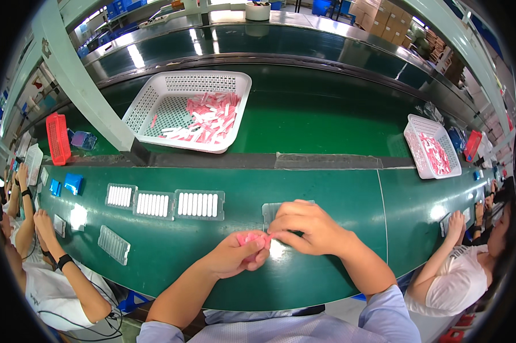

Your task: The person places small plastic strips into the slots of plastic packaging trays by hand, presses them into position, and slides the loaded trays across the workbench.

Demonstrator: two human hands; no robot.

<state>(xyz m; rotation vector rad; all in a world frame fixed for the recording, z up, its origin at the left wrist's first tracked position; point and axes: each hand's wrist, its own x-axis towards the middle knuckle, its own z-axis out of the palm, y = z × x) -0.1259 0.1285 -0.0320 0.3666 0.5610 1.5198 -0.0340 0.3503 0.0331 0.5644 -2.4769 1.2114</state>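
Note:
My left hand (241,252) is closed around several small pink pieces (252,239), whose exact kind I cannot make out. Against its fingertips, my right hand (306,227) pinches the end of one pink piece. Just behind the right hand lies a clear plastic tray (269,213), partly hidden by the fingers. To the left stand three clear trays filled with rows of white sticks: one tray (199,204) nearest my hands, a middle tray (153,204) and a far-left tray (120,195). Nearer me, a clear ribbed tray (114,244) lies tilted with nothing visible in its slots.
A white basket (149,131) of pink and white pieces stands beyond the dark ledge (212,160); a smaller white basket (429,147) sits at right. Blue packets (73,183) and a red basket (58,139) are at left. A post (86,86) rises there. Co-workers sit on both sides.

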